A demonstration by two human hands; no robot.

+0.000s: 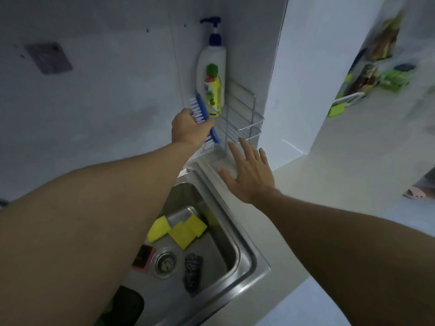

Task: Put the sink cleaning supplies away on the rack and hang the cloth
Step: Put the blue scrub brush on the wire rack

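My left hand (188,128) grips a blue scrub brush (204,114) with white and blue bristles, held at the left front of the wire rack (244,121) in the wall corner. My right hand (249,171) hovers open, fingers spread, just below the rack's front. On the rack stand a white pump bottle (213,55) and a yellow dish soap bottle (213,90). Down in the steel sink (237,234) lie a yellow cloth (186,229), a yellow sponge (158,228), a dark scouring ball (193,271) and a pink-edged scrub pad (143,257), partly hidden by my left arm.
A purple square patch (48,58) is stuck on the wall at the left. A white counter (270,222) runs along the sink's right side. Far right, a shelf holds bottles and green items (376,76). A dark object (127,304) sits by the sink's near edge.
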